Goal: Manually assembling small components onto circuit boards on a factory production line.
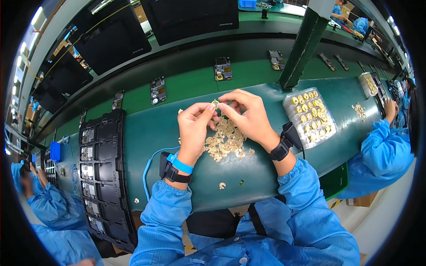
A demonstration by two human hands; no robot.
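My left hand [194, 128] and my right hand [250, 114] meet above the green work mat, and their fingertips pinch one small round yellow ring-like part [215, 103] between them. Just below the hands lies a loose pile of small beige C-shaped pieces [226, 142], partly covered by my fingers. One stray beige piece [222, 185] rests nearer the mat's front edge. To the right of my right hand sits a clear plastic tray [290, 99] filled with rows of round gold parts [316, 112].
A black tray [106, 159] of circuit boards stands at the left. Beyond the mat, circuit boards [223, 68] lie spaced along a green strip, before a green post [306, 44]. A blue cord [148, 168] runs from my left wrist. Co-workers in blue sit at right [386, 146] and left [57, 201].
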